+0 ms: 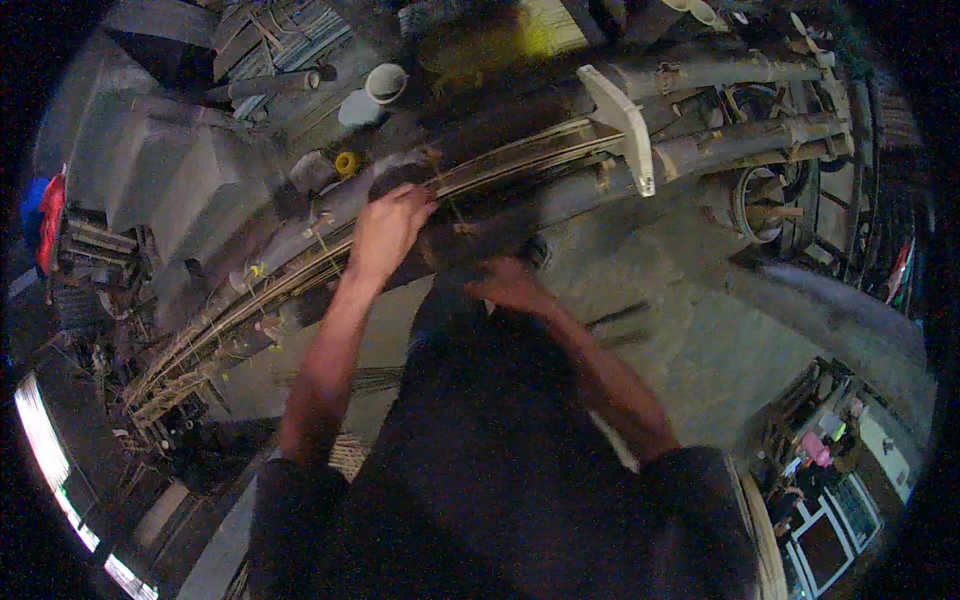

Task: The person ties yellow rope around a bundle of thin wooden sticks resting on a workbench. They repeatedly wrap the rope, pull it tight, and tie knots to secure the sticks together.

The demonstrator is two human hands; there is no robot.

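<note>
My left hand (392, 228) rests over a long bundle of thin, pale strips (300, 264), with its fingers curled down and pressed together. What lies under the fingertips is hidden. The strips look like split bamboo and are tied at intervals along thick round poles (575, 190). A dark rounded thing (396, 178) sits just beyond the left hand. Close to my body, below the poles, is my right hand (512, 285); it is dim and blurred, and its fingers do not show clearly. A pale curved crosspiece (628, 128) stands across the strips toward their right end.
Beyond the poles are a white bucket (386, 83) and a yellow roll (347, 163). A round container (757, 205) stands under the poles' right end. Stacked wood (95, 250) is at far left. A cluttered table (880, 440) and a white frame (822, 548) lie lower right.
</note>
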